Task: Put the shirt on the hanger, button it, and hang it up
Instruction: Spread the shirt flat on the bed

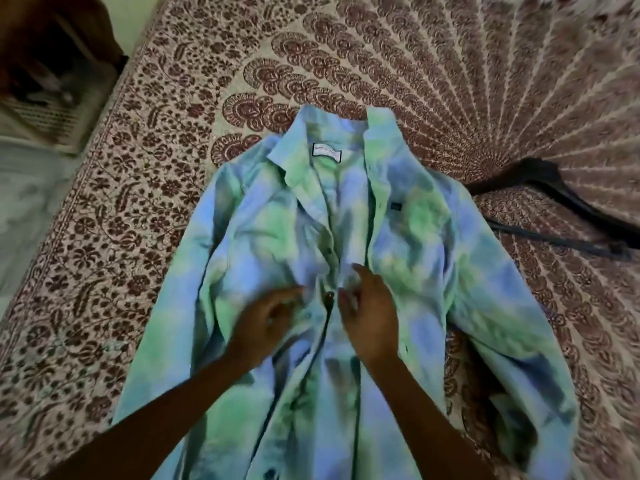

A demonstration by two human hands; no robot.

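A blue and green tie-dye shirt (pixel 415 230) lies face up on the bed, collar pointing away from me, its top part open. My left hand (pixel 266 323) pinches the left front edge at mid-chest. My right hand (pixel 367 313) holds the right front edge beside it. A dark button (pixel 328 296) shows between the two hands. A black hanger (pixel 561 199) lies on the bedspread to the right of the shirt, outside it and partly hidden under the shoulder.
The bed is covered by a cream and maroon patterned bedspread (pixel 145 188). Its left edge runs diagonally at the left, with pale floor (pixel 24 202) and a dark wooden piece of furniture (pixel 52 46) beyond.
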